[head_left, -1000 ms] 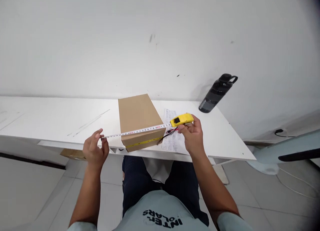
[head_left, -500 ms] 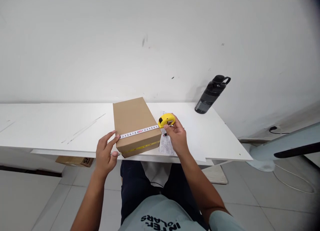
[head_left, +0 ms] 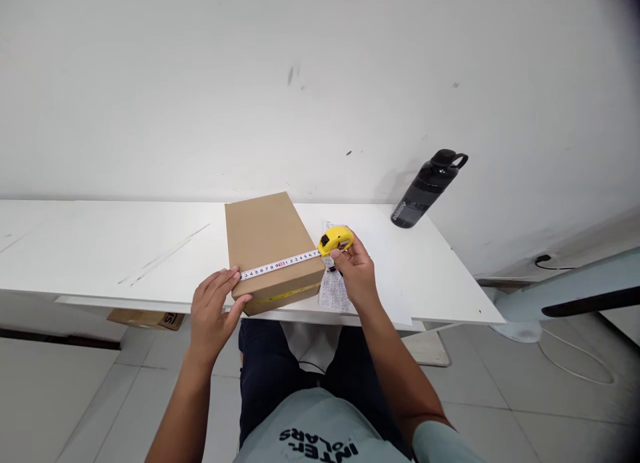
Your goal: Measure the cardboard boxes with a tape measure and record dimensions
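Tape (head_left: 280, 265) lies across the top of the box (head_left: 265, 228) on the table (head_left: 115, 239). I have the right hand (head_left: 357, 273) gripping its yellow case (head_left: 336, 237) beside the box; my left hand (head_left: 214, 309), thumb spread from fingers, touches the box's left edge.

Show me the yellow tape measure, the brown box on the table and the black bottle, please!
Yellow tape measure (head_left: 335, 237): head view, on its case.
Brown box (head_left: 266, 228): head view, on its top.
Black bottle (head_left: 425, 191): head view, on its side.

Left fingers (head_left: 216, 287) now against box (head_left: 265, 229)
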`<state>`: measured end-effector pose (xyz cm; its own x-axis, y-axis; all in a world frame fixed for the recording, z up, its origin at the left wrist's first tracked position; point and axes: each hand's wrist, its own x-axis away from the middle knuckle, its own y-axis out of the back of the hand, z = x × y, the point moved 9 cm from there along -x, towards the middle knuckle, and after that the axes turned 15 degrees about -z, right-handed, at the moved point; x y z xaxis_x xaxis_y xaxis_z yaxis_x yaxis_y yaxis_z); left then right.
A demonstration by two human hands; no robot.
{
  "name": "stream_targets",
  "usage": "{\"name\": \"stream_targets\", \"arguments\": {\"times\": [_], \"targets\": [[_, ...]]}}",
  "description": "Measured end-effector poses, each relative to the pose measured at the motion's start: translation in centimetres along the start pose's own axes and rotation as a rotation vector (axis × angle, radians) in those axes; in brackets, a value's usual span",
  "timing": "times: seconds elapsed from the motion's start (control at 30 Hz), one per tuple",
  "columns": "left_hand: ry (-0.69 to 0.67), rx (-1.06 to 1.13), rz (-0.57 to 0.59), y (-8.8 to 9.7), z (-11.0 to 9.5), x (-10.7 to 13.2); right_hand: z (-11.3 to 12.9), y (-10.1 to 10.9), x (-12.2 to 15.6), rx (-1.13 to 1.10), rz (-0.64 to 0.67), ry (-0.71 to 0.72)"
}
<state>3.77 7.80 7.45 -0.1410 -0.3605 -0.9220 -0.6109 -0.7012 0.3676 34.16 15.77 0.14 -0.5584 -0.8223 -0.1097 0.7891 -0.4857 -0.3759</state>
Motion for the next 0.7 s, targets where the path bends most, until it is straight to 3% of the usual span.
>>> {"name": "stream_targets", "arguments": {"times": [0.23, 0.37, 0.5, 0.7], "targets": [[-0.043, 0.031, -0.125, 2.0, -1.8, 0.1, 1.5, 1.1, 0.8, 0.003, 0.021, -0.035], [-0.092, 0.066, -0.109, 2.4, -5.3, 0.6, 2.0, 2.8, 3.1, 0.022, 0.055, -0.073], [-0.108, 0.155, -0.101, 1.1, -9.5, 1.0, 1.2, 3.7, 6.4, 0.010, 0.154, -0.152], [-0.036, 0.354, -0.081, -2.4, -12.3, 1.3, -0.8, 3.1, 10.3, 0.024, 0.339, -0.298]]}}
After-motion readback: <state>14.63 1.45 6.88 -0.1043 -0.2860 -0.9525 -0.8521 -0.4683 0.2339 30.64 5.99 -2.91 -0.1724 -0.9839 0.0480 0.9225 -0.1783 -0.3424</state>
